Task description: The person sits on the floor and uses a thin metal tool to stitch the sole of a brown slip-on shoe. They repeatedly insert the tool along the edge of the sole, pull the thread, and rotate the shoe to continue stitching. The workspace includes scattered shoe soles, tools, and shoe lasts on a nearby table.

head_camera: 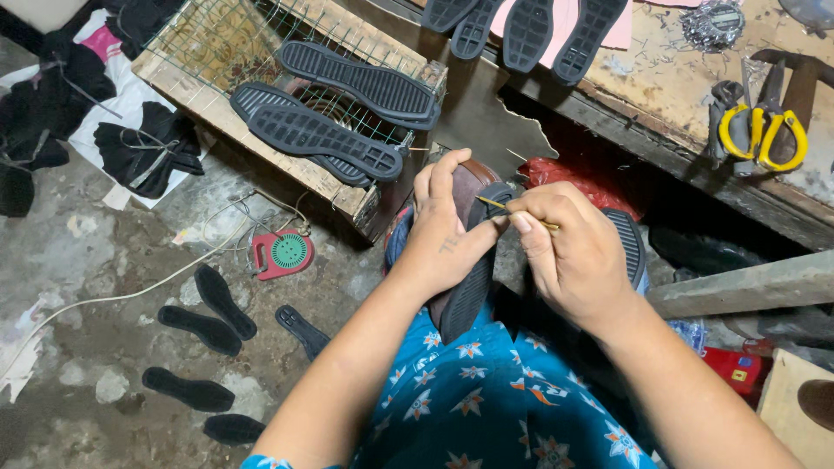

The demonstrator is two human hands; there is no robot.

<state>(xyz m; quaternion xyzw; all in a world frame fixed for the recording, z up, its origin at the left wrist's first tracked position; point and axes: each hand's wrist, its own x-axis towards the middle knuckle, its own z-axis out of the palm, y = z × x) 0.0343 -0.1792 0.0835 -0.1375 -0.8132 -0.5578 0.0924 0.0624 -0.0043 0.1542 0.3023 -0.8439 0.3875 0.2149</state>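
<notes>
Both hands work at frame centre: left hand grips a brown shoe upright on the lap, right hand fingers pinch a thin brush against its sole edge. Upper left, a wire-topped wooden crate carries three black soles. Five insoles scatter across the floor, lower left.

Shoe on lap, between left hand and right hand. 3 soles on wire crate ahead-left. Scissors on bench, right. Insoles on floor, left.
</notes>
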